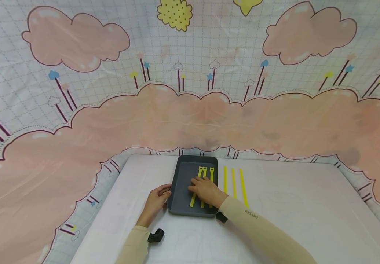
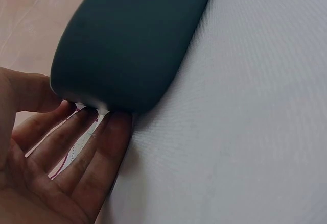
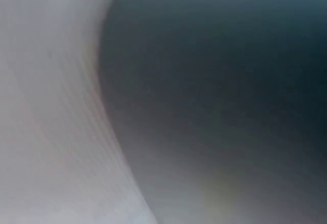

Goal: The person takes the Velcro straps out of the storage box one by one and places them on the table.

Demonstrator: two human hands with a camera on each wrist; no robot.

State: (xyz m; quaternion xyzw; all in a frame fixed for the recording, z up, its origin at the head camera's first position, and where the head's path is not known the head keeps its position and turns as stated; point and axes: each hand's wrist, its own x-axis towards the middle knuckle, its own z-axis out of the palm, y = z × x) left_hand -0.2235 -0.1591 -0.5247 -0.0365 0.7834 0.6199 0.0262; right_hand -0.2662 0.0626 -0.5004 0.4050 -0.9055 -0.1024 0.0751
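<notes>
A dark grey rectangular tray (image 1: 181,190) lies on the white table. My left hand (image 1: 157,200) is at its near left side. In the left wrist view, the thumb meets the rim and nearly straight fingers (image 2: 104,152) touch the outer wall. Inside the tray are three yellow straps with slotted heads, like cable ties (image 1: 211,176); the leftmost strap (image 1: 193,200) slants. My right hand (image 1: 206,190) reaches over the right rim with bent fingers on the slanting strap, covering its middle. I cannot tell whether they pinch it. The right wrist view is a blur of the tray wall (image 3: 214,81).
Three yellow strips (image 1: 233,179) lie side by side on the white table (image 1: 292,216), just right of the tray. A patterned cloth (image 1: 190,121) with clouds hangs behind the table and runs down past its sides. Black wrist cameras (image 1: 157,235) sit on both forearms.
</notes>
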